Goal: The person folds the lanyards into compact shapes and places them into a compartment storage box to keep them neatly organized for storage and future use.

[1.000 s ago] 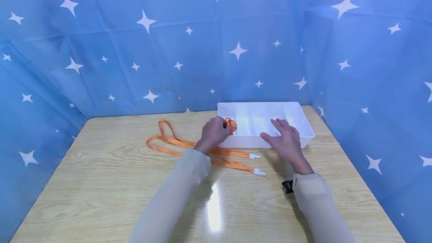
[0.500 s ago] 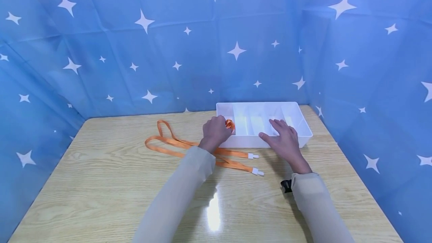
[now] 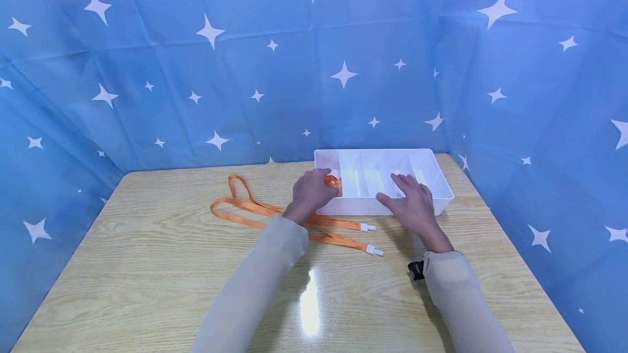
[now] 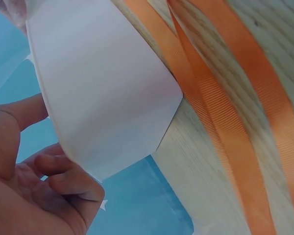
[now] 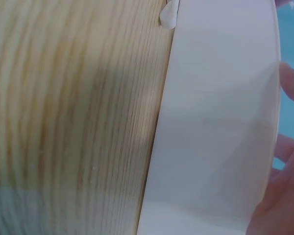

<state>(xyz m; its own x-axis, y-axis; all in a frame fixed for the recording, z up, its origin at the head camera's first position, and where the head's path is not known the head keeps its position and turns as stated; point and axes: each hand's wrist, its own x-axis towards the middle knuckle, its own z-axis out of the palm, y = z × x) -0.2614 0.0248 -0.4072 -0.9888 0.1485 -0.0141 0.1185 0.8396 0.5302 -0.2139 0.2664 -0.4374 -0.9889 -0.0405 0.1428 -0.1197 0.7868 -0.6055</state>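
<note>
L hand point(image 3: 310, 194) is at orange coil point(image 3: 333, 184), can't tell if gripping; R hand point(image 3: 414, 206) is spread over white box point(image 3: 363, 206). Coil could unwind if L hand catches it.

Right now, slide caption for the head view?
Hands at a rectangular white plastic tray, coiled orange fabric strap in its leftmost compartment, flat orange straps in front.

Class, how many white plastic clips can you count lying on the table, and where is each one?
2. One clip is nearer the white divided tray; the other clip is nearer the person. More may be hidden in the bundled orange strap.
</note>
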